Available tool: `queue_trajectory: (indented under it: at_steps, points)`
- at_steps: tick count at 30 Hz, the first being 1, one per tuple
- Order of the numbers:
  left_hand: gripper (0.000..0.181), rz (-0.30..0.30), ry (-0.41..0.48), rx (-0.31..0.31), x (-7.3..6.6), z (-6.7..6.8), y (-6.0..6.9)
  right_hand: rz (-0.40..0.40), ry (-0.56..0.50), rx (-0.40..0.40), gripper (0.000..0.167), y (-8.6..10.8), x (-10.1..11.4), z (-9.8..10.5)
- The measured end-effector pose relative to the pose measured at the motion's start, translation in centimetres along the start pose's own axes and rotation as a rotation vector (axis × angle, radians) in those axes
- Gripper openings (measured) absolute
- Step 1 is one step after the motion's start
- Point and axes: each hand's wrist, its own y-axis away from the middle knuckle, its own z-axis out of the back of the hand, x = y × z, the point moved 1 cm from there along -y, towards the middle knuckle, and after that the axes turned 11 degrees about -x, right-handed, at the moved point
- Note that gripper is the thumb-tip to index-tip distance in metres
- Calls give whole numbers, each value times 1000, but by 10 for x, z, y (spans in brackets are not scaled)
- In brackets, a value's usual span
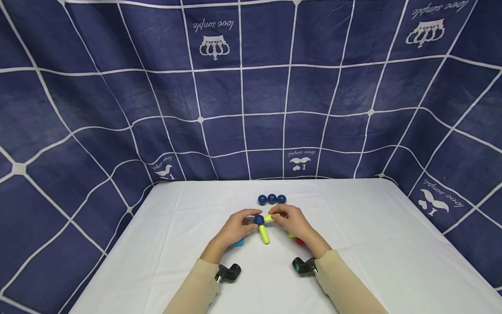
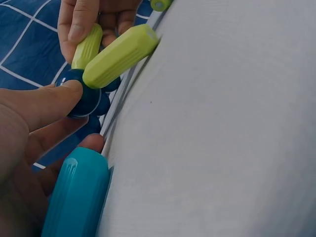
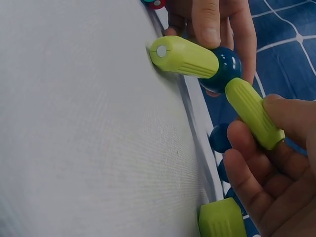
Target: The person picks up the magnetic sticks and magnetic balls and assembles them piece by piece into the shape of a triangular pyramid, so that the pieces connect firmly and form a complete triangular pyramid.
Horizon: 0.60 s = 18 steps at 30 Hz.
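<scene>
A glossy blue ball (image 3: 229, 61) is sitting near the middle of the white cloth (image 1: 353, 270), and I am pinching it with my left hand (image 1: 235, 224), thumb on one side and fingers curling round the other. A yellow-green front rod (image 1: 264, 234) is touching the ball and pointing back toward me, with neither hand on it. My right hand (image 1: 293, 221) is gripping a matching side rod (image 3: 254, 113) toward its outer end, thumb and fingers closing about its thickness; the rod's inner end is meeting the ball. Whether the ball is resting on the cloth or hanging just above it, I cannot tell.

By my judgement, I am handling light, stiff pieces, probably plastic and hardly fragile. The ball's shine is suggesting a slippery surface, best taken across its widest part; the ribbed rods are offering surer hold along their sides. A silvery disc (image 3: 161, 51) is showing in the front rod's end, perhaps a magnet, so a sideways knock could be parting the joint.

A turquoise piece (image 2: 79, 187) is lying beside my left hand; another yellow-green piece (image 3: 222, 219) and a partly hidden red piece (image 1: 300, 240) are lying by my right. Beyond, three blue balls (image 1: 272, 199) are standing in a row before a navy curtain (image 1: 266, 91).
</scene>
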Motion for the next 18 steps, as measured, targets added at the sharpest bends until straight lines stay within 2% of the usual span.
queue_trajectory:
  at_steps: [6, 18]
  points:
    - [37, -20, -13, 46, 0, 1, 1, 13, 6, 8, 13, 1, -1, -2]
    - [33, -30, -42, 47, 1, 1, 1, 21, 18, 22, 15, 1, -2, -1]
